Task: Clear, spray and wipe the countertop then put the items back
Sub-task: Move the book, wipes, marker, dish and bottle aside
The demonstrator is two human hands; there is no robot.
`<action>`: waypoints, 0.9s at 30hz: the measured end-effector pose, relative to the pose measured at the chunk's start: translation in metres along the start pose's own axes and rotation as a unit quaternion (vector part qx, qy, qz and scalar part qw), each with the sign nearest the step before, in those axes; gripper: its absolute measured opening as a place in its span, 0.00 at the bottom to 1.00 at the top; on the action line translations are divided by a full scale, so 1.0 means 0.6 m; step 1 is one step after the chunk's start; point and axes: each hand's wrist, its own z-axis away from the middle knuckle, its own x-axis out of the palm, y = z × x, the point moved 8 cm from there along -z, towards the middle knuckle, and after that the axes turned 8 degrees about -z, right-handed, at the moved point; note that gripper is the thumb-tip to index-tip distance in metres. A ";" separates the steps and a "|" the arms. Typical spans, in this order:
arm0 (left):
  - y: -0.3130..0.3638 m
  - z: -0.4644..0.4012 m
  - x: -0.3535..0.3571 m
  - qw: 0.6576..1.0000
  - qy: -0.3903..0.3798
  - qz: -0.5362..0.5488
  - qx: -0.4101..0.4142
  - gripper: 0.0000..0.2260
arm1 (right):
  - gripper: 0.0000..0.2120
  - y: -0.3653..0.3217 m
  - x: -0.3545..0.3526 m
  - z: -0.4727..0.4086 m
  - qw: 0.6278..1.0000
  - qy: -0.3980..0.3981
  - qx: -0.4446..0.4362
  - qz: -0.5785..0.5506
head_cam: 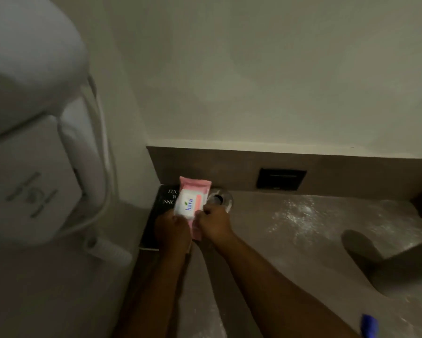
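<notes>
A pink and white wipes pack (190, 202) is held tilted above the back left corner of the grey countertop (290, 223). My left hand (173, 230) grips its lower left edge and my right hand (213, 224) grips its lower right edge. Under the pack lies a black book or tray with white lettering (154, 230). Just right of the pack stands a clear glass (221, 200), partly hidden by my right hand.
A white wall-mounted hair dryer (34, 132) with a cord fills the left. A dark plate (281, 179) sits in the brown backsplash. The sink basin edge (366, 252) is at right. A blue object (369, 326) shows at the bottom right.
</notes>
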 end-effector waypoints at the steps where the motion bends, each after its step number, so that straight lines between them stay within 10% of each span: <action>1: -0.012 -0.014 -0.009 1.000 0.004 -0.010 -0.022 0.14 | 0.13 -0.003 0.025 -0.012 1.000 -0.013 0.008 0.002; 10: -0.046 -0.053 -0.012 0.997 -0.013 -0.038 -0.062 0.16 | 0.12 0.004 0.095 -0.050 0.999 -0.038 0.021 0.011; 18: -0.002 0.091 0.049 0.974 -0.030 -0.111 0.195 0.13 | 0.08 0.091 -0.154 0.048 0.990 0.133 0.034 0.006; 27: 0.048 0.415 0.276 0.886 -0.343 -0.150 0.272 0.11 | 0.12 0.252 -0.514 0.281 0.923 0.309 0.156 0.167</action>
